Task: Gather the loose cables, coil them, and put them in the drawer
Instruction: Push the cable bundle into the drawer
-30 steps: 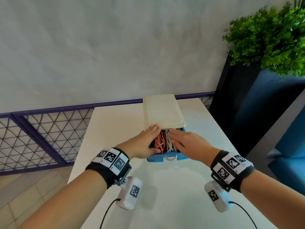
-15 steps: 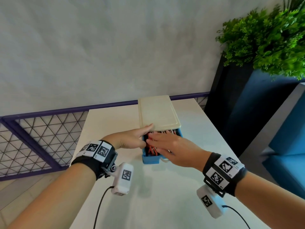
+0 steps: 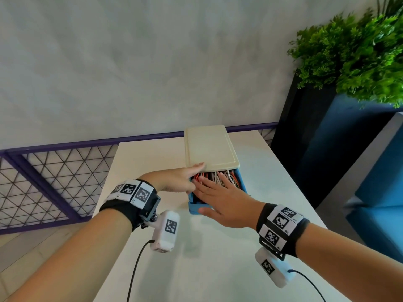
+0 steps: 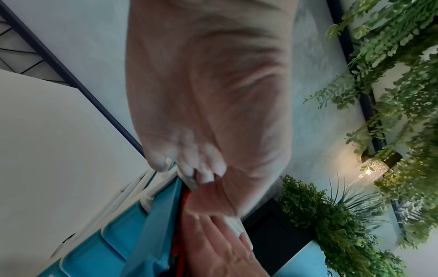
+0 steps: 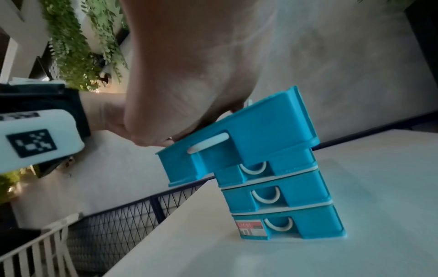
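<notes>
Small blue plastic drawer unit (image 5: 282, 198) stands on a white table (image 3: 218, 269), four drawers stacked, each with a white curved handle; cream flat lid (image 3: 210, 147) on top. The top drawer (image 3: 197, 208) is pulled out toward the person and sits directly under the right hand (image 3: 222, 205). Inside it, the cables (image 3: 220, 178): a dense bundle of red, orange and white strands, running lengthwise, filling the drawer to the rim, just beyond the right fingertips. Right hand lies flat, palm down, fingers straight and slightly spread, pressing on the cables near the drawer's front; the right wrist view shows the palm resting over the drawer's open top. Left hand (image 3: 174, 178) is at the drawer's left side, index finger stretched forward and touching the lid's near left corner, thumb by the drawer's left wall; other fingers look loosely bent, gripping nothing that I can see. A sticker (image 5: 251, 227) marks the lowest drawer's front. Green plants (image 3: 353, 53) in a dark planter stand well off to the right of the right hand.
</notes>
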A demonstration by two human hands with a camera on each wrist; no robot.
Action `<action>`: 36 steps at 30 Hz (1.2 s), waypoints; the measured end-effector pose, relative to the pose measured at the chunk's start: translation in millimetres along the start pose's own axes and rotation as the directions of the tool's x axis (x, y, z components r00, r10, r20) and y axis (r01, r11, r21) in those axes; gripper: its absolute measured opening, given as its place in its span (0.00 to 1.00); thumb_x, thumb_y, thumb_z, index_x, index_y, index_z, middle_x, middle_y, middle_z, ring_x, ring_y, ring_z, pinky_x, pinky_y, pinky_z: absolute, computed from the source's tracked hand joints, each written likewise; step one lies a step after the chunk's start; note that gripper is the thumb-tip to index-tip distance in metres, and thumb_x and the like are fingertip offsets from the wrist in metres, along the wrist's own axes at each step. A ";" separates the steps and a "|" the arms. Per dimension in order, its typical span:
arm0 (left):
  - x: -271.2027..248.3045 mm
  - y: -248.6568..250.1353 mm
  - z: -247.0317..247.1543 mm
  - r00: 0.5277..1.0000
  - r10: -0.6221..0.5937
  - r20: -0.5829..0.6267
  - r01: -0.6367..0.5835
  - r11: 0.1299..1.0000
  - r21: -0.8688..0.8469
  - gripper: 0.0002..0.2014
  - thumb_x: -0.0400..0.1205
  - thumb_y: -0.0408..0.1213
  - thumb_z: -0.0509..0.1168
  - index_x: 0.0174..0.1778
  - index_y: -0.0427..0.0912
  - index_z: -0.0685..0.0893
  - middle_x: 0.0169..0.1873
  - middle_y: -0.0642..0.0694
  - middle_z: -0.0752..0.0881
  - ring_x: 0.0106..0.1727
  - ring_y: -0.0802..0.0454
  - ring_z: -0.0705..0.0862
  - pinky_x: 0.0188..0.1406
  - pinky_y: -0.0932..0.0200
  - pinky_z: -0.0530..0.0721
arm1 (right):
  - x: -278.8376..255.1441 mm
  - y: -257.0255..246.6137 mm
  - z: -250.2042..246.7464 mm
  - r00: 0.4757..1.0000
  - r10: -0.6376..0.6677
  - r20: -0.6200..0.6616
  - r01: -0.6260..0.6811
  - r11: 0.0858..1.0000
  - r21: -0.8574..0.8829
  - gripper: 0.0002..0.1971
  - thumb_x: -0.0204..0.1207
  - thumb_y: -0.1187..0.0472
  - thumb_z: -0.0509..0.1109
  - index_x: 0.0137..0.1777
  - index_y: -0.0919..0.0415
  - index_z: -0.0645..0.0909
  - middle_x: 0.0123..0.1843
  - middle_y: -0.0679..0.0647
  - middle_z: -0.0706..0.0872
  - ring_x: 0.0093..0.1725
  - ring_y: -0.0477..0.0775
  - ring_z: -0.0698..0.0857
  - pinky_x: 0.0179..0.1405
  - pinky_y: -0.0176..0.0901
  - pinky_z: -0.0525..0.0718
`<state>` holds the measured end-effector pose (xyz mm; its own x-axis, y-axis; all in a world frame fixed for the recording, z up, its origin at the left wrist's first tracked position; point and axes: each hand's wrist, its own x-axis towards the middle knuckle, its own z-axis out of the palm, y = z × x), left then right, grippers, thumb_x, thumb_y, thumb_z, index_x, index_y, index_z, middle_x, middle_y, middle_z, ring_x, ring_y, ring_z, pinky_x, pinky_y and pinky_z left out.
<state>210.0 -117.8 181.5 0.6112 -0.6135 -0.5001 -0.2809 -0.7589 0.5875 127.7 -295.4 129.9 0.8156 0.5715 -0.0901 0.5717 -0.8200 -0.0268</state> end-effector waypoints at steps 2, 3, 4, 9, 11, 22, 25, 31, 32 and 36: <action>0.0 -0.9 1.4 1.000 0.003 0.007 -0.004 0.998 0.056 0.45 0.78 0.33 0.61 0.83 0.58 0.39 0.84 0.57 0.39 0.83 0.60 0.44 0.81 0.60 0.51 | -11.7 0.6 2.8 0.998 0.024 -0.064 -0.020 0.998 0.058 0.33 0.84 0.39 0.36 0.86 0.54 0.44 0.87 0.47 0.46 0.83 0.42 0.36 0.83 0.59 0.36; 0.7 -2.2 2.0 1.000 0.007 0.004 -0.008 0.997 0.078 0.47 0.78 0.37 0.64 0.83 0.57 0.38 0.83 0.58 0.39 0.83 0.62 0.43 0.80 0.63 0.50 | -17.9 3.8 5.2 0.994 0.018 -0.112 -0.010 0.998 0.070 0.32 0.85 0.40 0.38 0.86 0.54 0.47 0.87 0.47 0.49 0.83 0.42 0.39 0.84 0.57 0.37; 1.5 -4.0 2.9 1.000 0.017 -0.001 -0.017 0.995 0.094 0.49 0.77 0.40 0.67 0.83 0.56 0.37 0.83 0.58 0.38 0.83 0.63 0.42 0.78 0.65 0.49 | -23.7 6.9 8.1 0.988 -0.002 -0.154 0.011 0.999 0.054 0.32 0.85 0.41 0.38 0.85 0.55 0.51 0.86 0.47 0.54 0.84 0.43 0.44 0.84 0.55 0.39; 5.4 -10.0 6.4 0.996 0.070 -0.054 -0.062 0.988 0.143 0.58 0.71 0.49 0.77 0.84 0.52 0.38 0.84 0.57 0.40 0.82 0.64 0.43 0.75 0.69 0.46 | -25.3 16.5 7.8 0.987 -0.021 -0.158 0.039 0.992 0.117 0.32 0.85 0.43 0.35 0.83 0.56 0.62 0.84 0.47 0.63 0.84 0.42 0.54 0.84 0.44 0.48; 6.1 -9.5 7.3 0.995 0.080 -0.067 -0.069 0.985 0.159 0.59 0.70 0.49 0.78 0.84 0.50 0.38 0.84 0.56 0.40 0.82 0.64 0.43 0.75 0.70 0.45 | -19.8 18.1 0.7 0.988 0.024 -0.150 0.008 0.979 0.206 0.29 0.86 0.45 0.41 0.81 0.55 0.66 0.83 0.46 0.65 0.83 0.39 0.57 0.80 0.30 0.46; 10.3 -11.5 16.9 0.989 0.107 -0.098 -0.091 0.984 0.153 0.59 0.71 0.53 0.76 0.83 0.51 0.37 0.83 0.56 0.38 0.83 0.62 0.42 0.80 0.65 0.45 | -23.3 51.8 1.4 0.943 0.002 -0.333 0.080 0.970 0.230 0.26 0.81 0.44 0.63 0.75 0.54 0.76 0.78 0.50 0.74 0.78 0.49 0.71 0.79 0.47 0.67; 10.5 -15.1 22.5 0.978 0.130 -0.164 -0.119 0.990 0.070 0.54 0.73 0.54 0.74 0.84 0.53 0.42 0.83 0.59 0.43 0.83 0.62 0.45 0.83 0.58 0.48 | -19.8 52.6 10.6 0.971 -0.103 -0.214 0.114 0.993 0.042 0.39 0.78 0.31 0.54 0.84 0.50 0.58 0.86 0.51 0.58 0.85 0.50 0.54 0.83 0.51 0.46; 9.3 -17.0 22.6 0.972 0.134 -0.195 -0.122 0.990 0.076 0.51 0.73 0.56 0.72 0.84 0.58 0.43 0.83 0.63 0.44 0.82 0.65 0.42 0.83 0.55 0.41 | -13.4 54.8 22.2 0.970 -0.122 -0.211 0.126 0.992 0.006 0.36 0.80 0.31 0.47 0.84 0.48 0.56 0.86 0.50 0.56 0.84 0.46 0.48 0.84 0.58 0.49; 9.3 -16.2 24.8 0.976 0.136 -0.168 -0.114 0.984 0.137 0.56 0.71 0.58 0.73 0.83 0.58 0.39 0.82 0.64 0.40 0.81 0.66 0.37 0.82 0.55 0.36 | -13.2 56.4 23.2 0.968 -0.131 -0.215 0.129 0.991 -0.023 0.35 0.81 0.31 0.48 0.84 0.48 0.57 0.86 0.49 0.56 0.84 0.47 0.49 0.84 0.62 0.46; 11.1 -16.2 27.7 0.969 0.166 -0.185 -0.113 0.958 0.263 0.56 0.72 0.59 0.72 0.83 0.55 0.35 0.82 0.62 0.36 0.78 0.72 0.31 0.78 0.58 0.29 | -10.2 56.6 23.3 0.966 -0.140 -0.215 0.125 0.989 -0.081 0.33 0.83 0.33 0.45 0.83 0.49 0.59 0.84 0.51 0.62 0.83 0.50 0.58 0.81 0.70 0.52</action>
<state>200.9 -118.4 148.8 0.6826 -0.6794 -0.2693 -0.5332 -0.7149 0.4523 149.7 -348.4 106.2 0.7274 0.6737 0.1308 0.6747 -0.7369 0.0431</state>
